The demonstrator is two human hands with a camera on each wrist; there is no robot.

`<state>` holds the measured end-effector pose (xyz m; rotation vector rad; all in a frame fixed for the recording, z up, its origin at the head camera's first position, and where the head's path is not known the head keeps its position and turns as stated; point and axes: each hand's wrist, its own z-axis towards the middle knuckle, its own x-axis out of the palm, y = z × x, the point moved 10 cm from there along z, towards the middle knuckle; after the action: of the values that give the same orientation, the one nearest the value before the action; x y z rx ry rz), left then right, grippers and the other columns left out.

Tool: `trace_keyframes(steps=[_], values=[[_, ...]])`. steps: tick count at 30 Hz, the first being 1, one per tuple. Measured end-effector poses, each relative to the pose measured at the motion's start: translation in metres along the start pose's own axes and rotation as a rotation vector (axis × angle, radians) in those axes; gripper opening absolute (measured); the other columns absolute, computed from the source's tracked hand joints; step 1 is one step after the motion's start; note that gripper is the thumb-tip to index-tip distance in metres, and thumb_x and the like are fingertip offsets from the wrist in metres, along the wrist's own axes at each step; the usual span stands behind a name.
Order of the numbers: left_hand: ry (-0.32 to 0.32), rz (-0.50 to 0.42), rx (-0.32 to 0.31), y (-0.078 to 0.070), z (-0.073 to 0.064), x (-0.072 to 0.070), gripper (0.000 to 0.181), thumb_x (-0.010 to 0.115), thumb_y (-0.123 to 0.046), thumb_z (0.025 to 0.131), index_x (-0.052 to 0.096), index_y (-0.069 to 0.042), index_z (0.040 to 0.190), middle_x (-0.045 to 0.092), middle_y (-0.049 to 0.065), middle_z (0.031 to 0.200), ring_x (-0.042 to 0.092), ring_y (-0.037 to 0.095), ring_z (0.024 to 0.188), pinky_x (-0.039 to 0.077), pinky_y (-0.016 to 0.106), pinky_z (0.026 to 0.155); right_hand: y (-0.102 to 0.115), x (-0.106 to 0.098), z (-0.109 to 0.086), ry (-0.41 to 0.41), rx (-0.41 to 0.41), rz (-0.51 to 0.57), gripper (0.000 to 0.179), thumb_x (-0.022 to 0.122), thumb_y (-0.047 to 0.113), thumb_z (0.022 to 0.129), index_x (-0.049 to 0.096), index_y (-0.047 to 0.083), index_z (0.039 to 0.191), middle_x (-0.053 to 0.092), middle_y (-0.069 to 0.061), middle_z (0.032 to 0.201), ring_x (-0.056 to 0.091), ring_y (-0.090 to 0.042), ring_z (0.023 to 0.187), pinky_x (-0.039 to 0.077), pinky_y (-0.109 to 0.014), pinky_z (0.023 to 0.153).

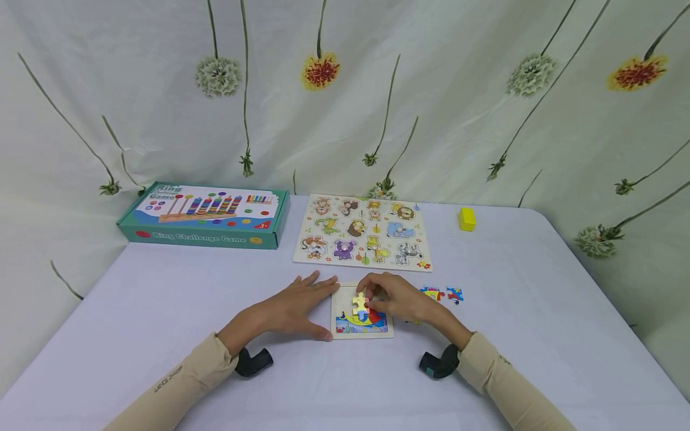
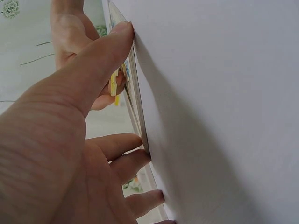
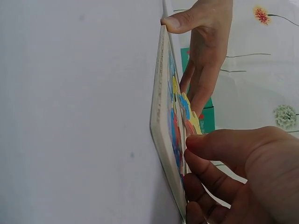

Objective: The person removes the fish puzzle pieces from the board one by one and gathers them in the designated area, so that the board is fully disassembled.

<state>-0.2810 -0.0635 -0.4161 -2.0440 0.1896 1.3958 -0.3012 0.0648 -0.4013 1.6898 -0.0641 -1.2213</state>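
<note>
A small wooden puzzle tray (image 1: 362, 336) lies flat at the table's middle, its lower part filled with pieces of a sea picture. My right hand (image 1: 396, 297) pinches a yellow puzzle piece (image 1: 360, 303) between thumb and fingers, tilted just over the tray. In the right wrist view this piece (image 3: 191, 116) shows yellow, blue and red along the tray's upper face. My left hand (image 1: 299, 305) is spread along the tray's left side, thumb at the near corner and fingertips at the edge. Loose puzzle pieces (image 1: 454, 294) lie right of the tray, partly hidden by my right forearm.
Behind the tray lies an animal peg puzzle board (image 1: 362, 232). A green ring game box (image 1: 202, 216) stands at the back left, and a yellow block (image 1: 466, 219) at the back right. A flowered cloth hangs behind the table.
</note>
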Motion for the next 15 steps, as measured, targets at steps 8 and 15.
trace_keyframes(steps=[8, 15], values=[[-0.001, -0.005, 0.004, 0.0003, 0.0001, 0.0003, 0.095, 0.077, -0.052, 0.073, 0.034, -0.017, 0.150, 0.023, -0.003, 0.158, 0.003, 0.030, 0.148, 0.004, 0.053, 0.118, -0.0014, -0.0001, -0.0005, -0.004, -0.003, 0.008, 0.023, 0.065, 0.005, 0.090, 0.061, 0.009, 0.112, 0.058, 0.001, 0.089, 0.051, -0.014, 0.083, 0.045, -0.021, 0.073], [-0.003, -0.002, 0.001, 0.0020, 0.0014, 0.0014, 0.095, 0.077, -0.053, 0.073, 0.034, -0.018, 0.150, 0.024, -0.003, 0.158, 0.003, 0.030, 0.148, 0.005, 0.053, 0.118, -0.0030, -0.0016, -0.0008, -0.014, 0.007, 0.021, 0.023, 0.065, 0.006, 0.090, 0.061, 0.010, 0.113, 0.057, 0.003, 0.088, 0.052, -0.013, 0.083, 0.046, -0.021, 0.072]])
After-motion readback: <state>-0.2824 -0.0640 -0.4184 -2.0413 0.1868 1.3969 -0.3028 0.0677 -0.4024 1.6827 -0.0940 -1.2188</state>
